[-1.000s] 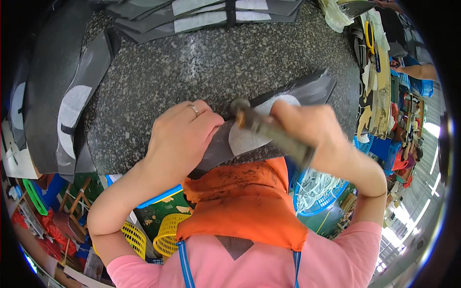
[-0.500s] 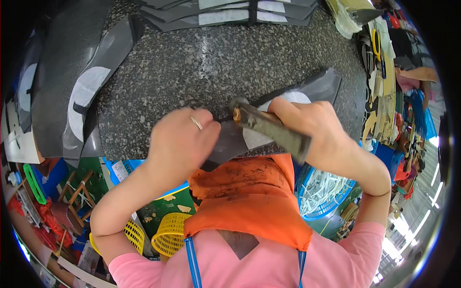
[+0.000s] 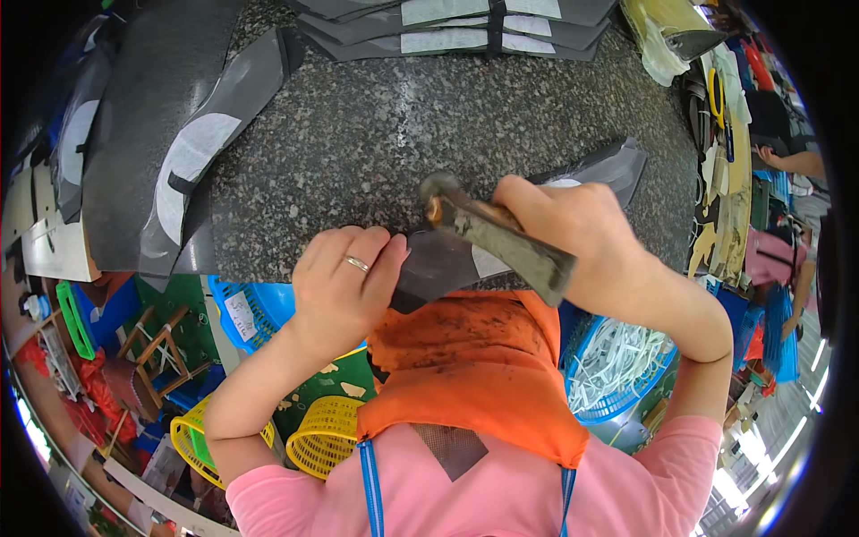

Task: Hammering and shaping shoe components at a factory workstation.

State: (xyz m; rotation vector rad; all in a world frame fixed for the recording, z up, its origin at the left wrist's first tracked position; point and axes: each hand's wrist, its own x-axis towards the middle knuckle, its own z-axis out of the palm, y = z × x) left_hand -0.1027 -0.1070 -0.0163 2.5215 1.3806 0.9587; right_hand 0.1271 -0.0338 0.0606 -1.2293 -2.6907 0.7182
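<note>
My right hand (image 3: 591,237) grips a hammer (image 3: 506,246), its worn metal head slanting over the granite slab (image 3: 358,134). Below the hammer lies a dark grey leather-like cut piece (image 3: 438,264) with a pale patch, running from the slab's near edge up toward the right. The hammer and my right hand cover its middle. On the piece's left end, my left hand (image 3: 340,286) is closed, with bent fingers and the thumb against its edge. A ring shows on one finger.
Similar pieces with white patches lie stacked (image 3: 456,40) at the far edge, and another (image 3: 192,152) lies at left. Scissors (image 3: 716,94) and scraps are at right. Below stand a blue basket of white strips (image 3: 617,367) and yellow baskets (image 3: 322,438). Another person's arm (image 3: 792,163) shows far right.
The view has shifted slightly, so the slab sits further right. My left hand's fingers have straightened a little beside the piece. The hammer stays above the piece in my right hand.
</note>
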